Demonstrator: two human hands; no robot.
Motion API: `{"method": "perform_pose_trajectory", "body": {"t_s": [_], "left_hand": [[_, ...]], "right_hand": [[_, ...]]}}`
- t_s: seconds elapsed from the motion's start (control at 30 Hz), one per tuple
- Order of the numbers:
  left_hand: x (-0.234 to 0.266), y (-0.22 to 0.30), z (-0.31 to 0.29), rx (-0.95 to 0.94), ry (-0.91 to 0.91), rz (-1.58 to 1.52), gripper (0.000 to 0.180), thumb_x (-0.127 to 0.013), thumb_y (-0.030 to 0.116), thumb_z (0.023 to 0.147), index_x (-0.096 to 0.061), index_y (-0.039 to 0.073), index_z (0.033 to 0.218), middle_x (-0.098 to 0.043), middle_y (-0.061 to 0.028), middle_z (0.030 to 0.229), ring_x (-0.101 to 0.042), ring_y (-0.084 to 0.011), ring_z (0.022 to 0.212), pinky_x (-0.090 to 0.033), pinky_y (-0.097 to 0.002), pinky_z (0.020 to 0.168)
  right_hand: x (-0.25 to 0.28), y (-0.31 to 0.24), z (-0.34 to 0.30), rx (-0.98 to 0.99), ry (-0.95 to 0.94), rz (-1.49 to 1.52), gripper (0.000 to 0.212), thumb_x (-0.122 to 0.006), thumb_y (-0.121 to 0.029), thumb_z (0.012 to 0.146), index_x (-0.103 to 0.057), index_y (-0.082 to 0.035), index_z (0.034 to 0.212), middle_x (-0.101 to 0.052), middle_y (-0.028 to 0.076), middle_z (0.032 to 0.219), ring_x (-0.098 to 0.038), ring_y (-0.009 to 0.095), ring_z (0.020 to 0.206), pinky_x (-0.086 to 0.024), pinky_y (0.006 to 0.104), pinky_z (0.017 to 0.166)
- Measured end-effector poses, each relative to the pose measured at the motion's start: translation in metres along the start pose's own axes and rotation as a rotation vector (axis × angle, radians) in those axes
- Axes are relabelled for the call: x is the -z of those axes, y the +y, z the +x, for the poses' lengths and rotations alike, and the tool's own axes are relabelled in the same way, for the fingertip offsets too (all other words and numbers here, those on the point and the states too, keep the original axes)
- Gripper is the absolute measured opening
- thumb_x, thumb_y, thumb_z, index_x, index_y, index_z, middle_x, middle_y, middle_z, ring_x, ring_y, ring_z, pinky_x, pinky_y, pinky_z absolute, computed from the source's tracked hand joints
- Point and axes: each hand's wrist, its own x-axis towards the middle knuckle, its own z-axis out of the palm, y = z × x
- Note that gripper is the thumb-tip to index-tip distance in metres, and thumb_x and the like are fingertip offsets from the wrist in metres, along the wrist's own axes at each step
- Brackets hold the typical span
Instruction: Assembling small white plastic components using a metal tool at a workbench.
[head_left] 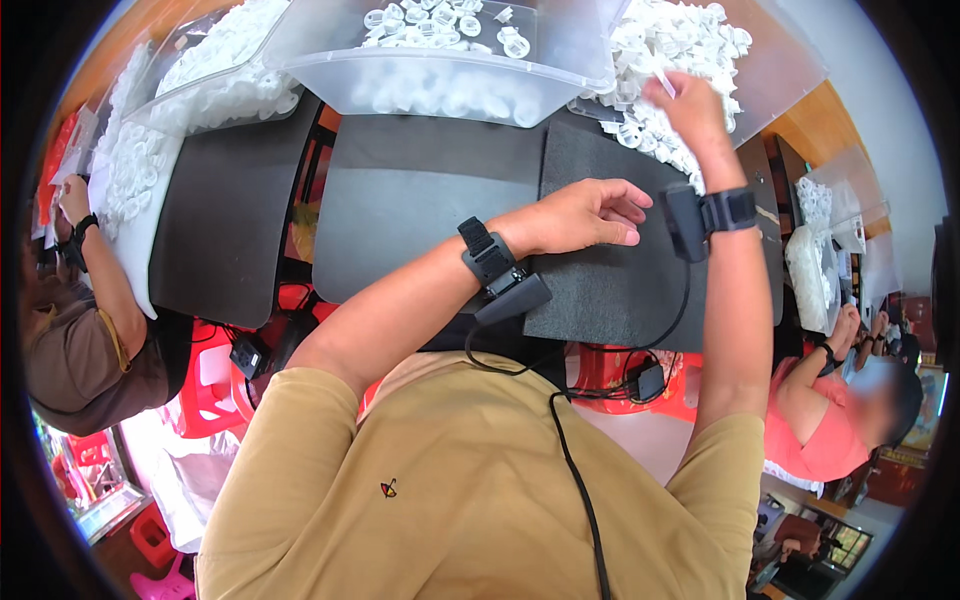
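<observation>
My right hand (pixel 692 108) is over a heap of small white plastic parts (pixel 690 40) at the far right. Its fingers are pinched, with a narrow white plastic piece (pixel 664 84) at the fingertips. My left hand (pixel 590 214) hangs above the dark foam mat (pixel 600 285); its fingers are loosely curved, the thumb stands apart, and nothing shows in them. Both wrists wear black straps with small devices, joined to cables.
A clear plastic bin (pixel 440 85) with more white parts stands at the back middle, beside another clear bin (pixel 215 105) on the left. Dark chairs or boards (pixel 225 215) lie along the table. People sit at both sides; a black cable (pixel 575 450) runs down my shirt.
</observation>
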Motion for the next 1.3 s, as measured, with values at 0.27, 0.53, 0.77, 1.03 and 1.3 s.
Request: {"method": "perform_pose_trajectory", "body": {"t_s": [0.27, 0.53, 0.77, 1.03, 1.3], "left_hand": [[0.004, 0.0, 0.0, -0.021, 0.076, 0.05, 0.047, -0.064, 0.001, 0.085, -0.047, 0.0, 0.129, -0.057, -0.0128, 0.12, -0.056, -0.0172, 0.111, -0.045, -0.0312, 0.097], [0.003, 0.002, -0.002, -0.018, 0.186, -0.146, 0.045, -0.061, 0.007, 0.089, -0.045, 0.003, 0.131, -0.054, -0.0139, 0.121, -0.059, -0.0184, 0.108, -0.049, -0.0298, 0.091], [-0.002, 0.009, -0.003, -0.161, 0.36, -0.105, 0.046, -0.065, 0.008, 0.087, -0.046, 0.003, 0.129, -0.054, -0.0116, 0.12, -0.062, -0.0171, 0.098, -0.053, -0.0288, 0.084], [-0.007, 0.023, -0.008, -0.096, 0.257, -0.287, 0.032, -0.064, 0.008, 0.088, -0.057, 0.001, 0.118, -0.061, -0.0069, 0.113, -0.061, -0.0137, 0.1, -0.052, -0.0278, 0.089], [-0.004, 0.02, -0.009, -0.04, 0.204, -0.281, 0.03, -0.065, 0.007, 0.087, -0.057, 0.0, 0.116, -0.061, -0.0082, 0.113, -0.061, -0.0143, 0.102, -0.052, -0.0277, 0.09]], "right_hand": [[-0.042, 0.005, -0.035, -0.099, -0.054, -0.065, 0.021, -0.073, -0.018, 0.072, -0.071, -0.006, 0.09, -0.069, 0.014, 0.08, -0.066, 0.029, 0.074, -0.051, 0.0368, 0.069], [-0.023, 0.012, -0.059, -0.155, -0.004, 0.416, 0.024, -0.072, -0.01, 0.075, -0.068, -0.005, 0.098, -0.061, 0.001, 0.07, -0.053, 0.01, 0.058, -0.042, 0.0255, 0.054], [0.002, -0.018, -0.119, -0.341, -0.138, 1.034, 0.023, -0.071, -0.014, 0.082, -0.061, -0.001, 0.099, -0.053, -0.006, 0.068, -0.039, 0.0, 0.049, -0.027, 0.0157, 0.042], [0.014, -0.027, -0.146, -0.305, -0.122, 1.114, 0.02, -0.067, -0.012, 0.086, -0.063, -0.002, 0.103, -0.058, -0.003, 0.07, -0.04, 0.0, 0.047, -0.027, 0.0153, 0.041], [0.02, -0.019, -0.147, -0.145, -0.144, 0.881, 0.016, -0.066, -0.011, 0.087, -0.066, -0.001, 0.099, -0.061, -0.001, 0.073, -0.04, 0.0, 0.05, -0.029, 0.0155, 0.044]]}}
